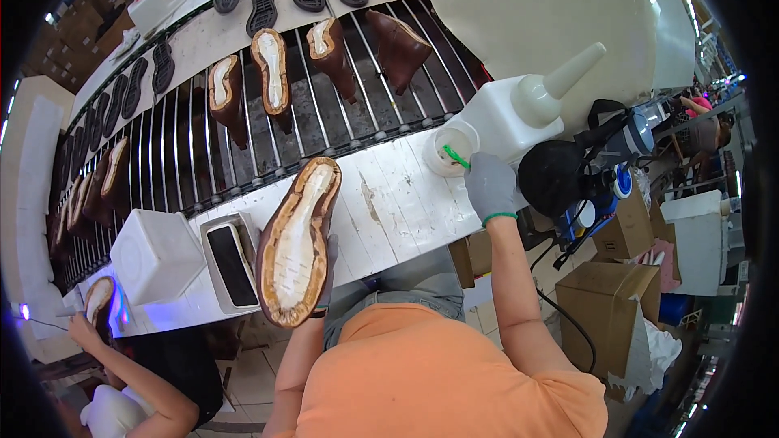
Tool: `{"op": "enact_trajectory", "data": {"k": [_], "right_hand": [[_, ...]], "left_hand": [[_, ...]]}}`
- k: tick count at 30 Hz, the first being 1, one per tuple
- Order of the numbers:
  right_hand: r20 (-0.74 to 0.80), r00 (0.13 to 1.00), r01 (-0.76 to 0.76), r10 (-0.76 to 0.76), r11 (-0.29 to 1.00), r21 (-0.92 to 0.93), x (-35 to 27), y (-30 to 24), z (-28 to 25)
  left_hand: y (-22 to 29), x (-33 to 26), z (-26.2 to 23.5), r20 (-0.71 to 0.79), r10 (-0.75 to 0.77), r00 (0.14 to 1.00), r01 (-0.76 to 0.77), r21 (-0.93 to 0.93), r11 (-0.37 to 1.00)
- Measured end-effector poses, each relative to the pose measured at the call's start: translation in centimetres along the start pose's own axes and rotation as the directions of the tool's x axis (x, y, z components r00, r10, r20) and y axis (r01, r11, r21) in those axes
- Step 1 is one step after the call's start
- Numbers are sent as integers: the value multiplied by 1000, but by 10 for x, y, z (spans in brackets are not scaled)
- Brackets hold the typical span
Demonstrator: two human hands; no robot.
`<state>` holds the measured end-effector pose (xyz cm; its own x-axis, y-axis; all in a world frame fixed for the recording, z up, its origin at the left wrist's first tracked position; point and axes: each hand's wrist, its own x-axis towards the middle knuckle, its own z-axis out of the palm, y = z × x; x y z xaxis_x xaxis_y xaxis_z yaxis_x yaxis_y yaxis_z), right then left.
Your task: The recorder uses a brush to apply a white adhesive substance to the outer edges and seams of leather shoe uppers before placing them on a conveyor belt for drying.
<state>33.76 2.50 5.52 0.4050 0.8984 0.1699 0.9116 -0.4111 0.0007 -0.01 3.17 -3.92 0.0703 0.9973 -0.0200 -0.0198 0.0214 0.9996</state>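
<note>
Above the bench, the left grip clasps a shoe from behind, the right a green stick.

Brown shoe upper, underside up

By the clock as I look down, a rack of metal rods runs past my bench at ten, with brown cartons stacked beyond. At eight I have a white boxy container just beside a pale tray with a dark flat slab in it. Farther out, between seven and eight, I see a co-worker. At three is a rounded black object; at four, a cardboard box with crumpled white plastic.
</note>
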Motion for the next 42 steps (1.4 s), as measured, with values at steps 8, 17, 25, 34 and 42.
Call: {"op": "enact_trajectory", "data": {"k": [8,17,25,34,42], "right_hand": [[270,963,-137,18,892,432,2,20,-15],[40,994,-100,100,995,-3,-6,0,1],[368,920,-363,135,647,671,-1,34,-2],[506,853,-508,129,-14,861,-27,18,19],[367,917,-384,-155,-92,919,-10,-30,-34]], "left_hand": [[5,-29,13,-87,143,986,-111,302,947],[15,-27,19,-117,107,987,-62,337,939],[4,-28,13,-98,90,991,-53,331,942],[-37,-48,3,-18,242,970,-170,661,731],[54,-6,40,551,156,820,555,-831,21]]}}
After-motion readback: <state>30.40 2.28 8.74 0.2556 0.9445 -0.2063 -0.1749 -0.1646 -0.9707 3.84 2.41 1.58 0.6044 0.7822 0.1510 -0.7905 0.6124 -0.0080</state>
